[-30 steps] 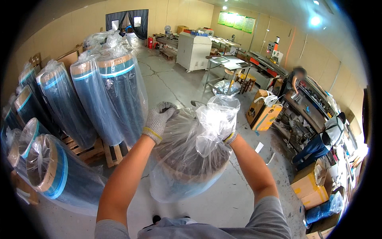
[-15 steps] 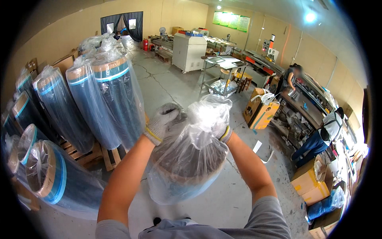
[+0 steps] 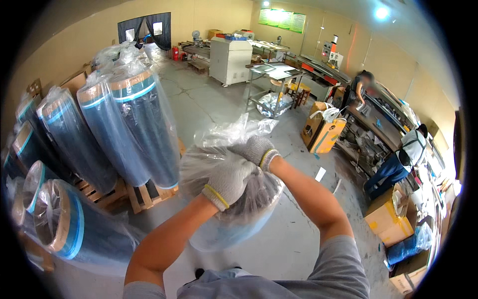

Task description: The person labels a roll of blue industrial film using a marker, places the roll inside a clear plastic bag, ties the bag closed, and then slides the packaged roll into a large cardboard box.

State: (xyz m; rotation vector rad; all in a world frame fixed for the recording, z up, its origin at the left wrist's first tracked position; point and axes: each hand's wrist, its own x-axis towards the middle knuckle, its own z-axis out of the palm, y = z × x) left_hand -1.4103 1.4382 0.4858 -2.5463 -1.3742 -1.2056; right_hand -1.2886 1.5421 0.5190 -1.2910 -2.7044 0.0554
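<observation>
A clear plastic bag (image 3: pixel 199 167) covers a large upright roll (image 3: pixel 234 234) in front of me; the roll's brownish top shows faintly through the film. My left hand (image 3: pixel 230 180), in a grey knitted glove with a yellow cuff edge, is closed on the bag's gathered film above the roll. Just beyond it my right hand (image 3: pixel 255 150), gloved alike, is closed on the bag's neck. Loose film (image 3: pixel 244 128) sticks up past both hands. The fingertips are partly hidden by the film and by the hands themselves.
Several bagged dark-blue rolls (image 3: pixel 142 124) stand on wooden pallets (image 3: pixel 144 197) at the left. A strapped carton (image 3: pixel 323 127) sits at the right, with a cluttered workbench (image 3: pixel 376 132) and two other people beyond it. A white cabinet (image 3: pixel 230 62) stands farther back.
My hands have come together over the roll, the left moving right and the right moving slightly left and up. The puffed bag top is now gathered, its loose end leaning away from me.
</observation>
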